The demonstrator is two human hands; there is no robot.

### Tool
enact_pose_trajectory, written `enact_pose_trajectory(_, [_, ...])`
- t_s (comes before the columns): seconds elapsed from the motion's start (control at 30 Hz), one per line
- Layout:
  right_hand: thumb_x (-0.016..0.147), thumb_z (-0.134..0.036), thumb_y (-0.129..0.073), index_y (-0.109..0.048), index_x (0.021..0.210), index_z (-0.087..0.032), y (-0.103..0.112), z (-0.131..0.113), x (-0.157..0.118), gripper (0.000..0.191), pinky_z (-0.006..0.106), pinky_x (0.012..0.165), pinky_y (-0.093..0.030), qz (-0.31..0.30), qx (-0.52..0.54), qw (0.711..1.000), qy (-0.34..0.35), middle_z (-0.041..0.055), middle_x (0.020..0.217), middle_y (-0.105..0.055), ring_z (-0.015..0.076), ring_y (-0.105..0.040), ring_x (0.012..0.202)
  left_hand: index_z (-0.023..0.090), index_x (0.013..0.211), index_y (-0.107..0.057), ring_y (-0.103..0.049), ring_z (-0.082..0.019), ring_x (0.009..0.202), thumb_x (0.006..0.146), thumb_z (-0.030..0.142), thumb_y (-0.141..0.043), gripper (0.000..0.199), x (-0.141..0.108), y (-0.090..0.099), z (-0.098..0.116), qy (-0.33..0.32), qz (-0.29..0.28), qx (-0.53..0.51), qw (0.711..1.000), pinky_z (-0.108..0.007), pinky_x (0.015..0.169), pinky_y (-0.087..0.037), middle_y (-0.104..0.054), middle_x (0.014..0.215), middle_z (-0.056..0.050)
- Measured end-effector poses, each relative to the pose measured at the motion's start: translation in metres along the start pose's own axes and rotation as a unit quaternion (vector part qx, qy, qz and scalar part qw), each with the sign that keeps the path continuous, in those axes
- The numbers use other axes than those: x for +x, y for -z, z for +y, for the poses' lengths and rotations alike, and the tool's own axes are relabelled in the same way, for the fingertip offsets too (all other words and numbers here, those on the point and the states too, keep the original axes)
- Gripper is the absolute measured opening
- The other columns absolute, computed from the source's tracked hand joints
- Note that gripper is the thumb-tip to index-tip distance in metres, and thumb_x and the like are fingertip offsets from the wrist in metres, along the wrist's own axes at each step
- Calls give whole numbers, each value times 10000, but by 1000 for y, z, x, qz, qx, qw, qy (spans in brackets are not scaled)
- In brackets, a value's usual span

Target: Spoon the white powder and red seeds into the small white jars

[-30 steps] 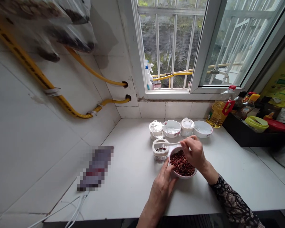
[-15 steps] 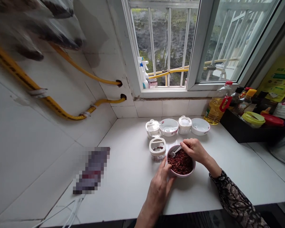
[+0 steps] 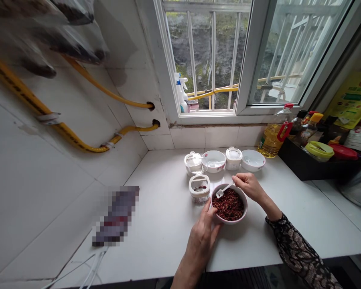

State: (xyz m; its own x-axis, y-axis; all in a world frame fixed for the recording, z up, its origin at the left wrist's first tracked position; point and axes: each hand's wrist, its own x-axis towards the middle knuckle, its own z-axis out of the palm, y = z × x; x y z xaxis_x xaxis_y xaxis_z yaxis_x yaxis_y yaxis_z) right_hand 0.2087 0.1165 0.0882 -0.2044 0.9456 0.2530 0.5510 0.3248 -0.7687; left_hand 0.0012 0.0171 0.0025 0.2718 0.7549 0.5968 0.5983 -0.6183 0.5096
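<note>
1. Well, we saw the left hand (image 3: pixel 201 241) wrapped around the near side of a white bowl with a pink rim (image 3: pixel 230 221), its fingers grasping the wall. We judged that this grip was there to keep the bowl from sliding on the bench (image 3: pixel 165 237).
2. We saw the right hand (image 3: pixel 249 188) grasping the handle of a small white plastic spoon (image 3: pixel 220 193) lightly between its fingers, not clenched. The handle slanted down from the hand towards the upper left of the bowl, which seemed a comfortable angle for reaching in from that side.
3. The bowl stood at lower centre of the frame, filled with dried red-brown peppercorns (image 3: pixel 230 204), and the spoon's head sat at their upper left edge.
4. Just left of the bowl, almost touching it, stood a white spice jar (image 3: pixel 199 197) with an open top and a little dark red spice at the bottom. Perhaps it stood there to keep it within easy reach of the spoon.
5. Behind them, along the wall, we saw a lidded jar (image 3: pixel 194 163), a small white bowl (image 3: pixel 213 169), a second lidded jar (image 3: pixel 234 157) and a second white bowl (image 3: pixel 253 167), set in an alternating row.
6. At the right of the frame stood a bottle of cooking oil (image 3: pixel 272 140) with a red handle, beside a black tray (image 3: pixel 307 170) of condiments.
</note>
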Motion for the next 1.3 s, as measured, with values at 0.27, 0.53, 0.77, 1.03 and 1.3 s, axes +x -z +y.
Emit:
enact_pose_trajectory(0.27, [841, -478, -441, -278, 532, -222, 0, -3, -2, 433, 257, 485, -201, -56, 14, 998, 9, -39, 540, -256, 96, -250, 523, 213, 1332, -413, -553, -276, 1333, 933, 104, -517, 427, -1, -2, -2, -1, 7, 0, 1000, -387, 967, -584, -493, 1483, -207])
enact_pose_trajectory(0.53, [833, -503, -458, -275, 536, -223, 1, -4, -2, 446, 255, 490, -197, -77, 33, 996, -13, -46, 547, -251, 90, -243, 527, 193, 1311, -436, -552, -283, 1333, 932, 102, -526, 401, -2, -2, -2, 0, 8, -5, 1000, -384, 969, -582, -497, 1479, -218])
enact_pose_trajectory(0.77, [834, -507, -472, -357, 521, -208, -2, -1, -1, 448, 259, 506, -229, -81, 30, 996, -24, -38, 525, -311, 97, -290, 527, 198, 1324, -415, -557, -287, 1327, 948, 115, -508, 397, -1, -2, -2, -5, 9, 0, 1000, -395, 956, -590, -503, 1463, -234])
enact_pose_trajectory(1.03, [820, -511, -482, -431, 506, -199, 4, 2, 0, 445, 262, 511, -253, -66, 41, 996, -48, -31, 507, -361, 104, -318, 517, 190, 1308, -428, -560, -287, 1323, 945, 109, -506, 380, -1, -2, -2, -7, 14, -2, 1000, -392, 961, -586, -513, 1454, -237])
enact_pose_trajectory(1.3, [786, -525, -509, -392, 482, -214, 4, 6, 2, 450, 260, 485, -216, -49, 59, 995, -69, -40, 492, -330, 98, -286, 508, 185, 1310, -440, -555, -286, 1329, 932, 93, -513, 396, -1, -2, -3, -7, 14, -4, 1000, -380, 958, -588, -505, 1465, -237])
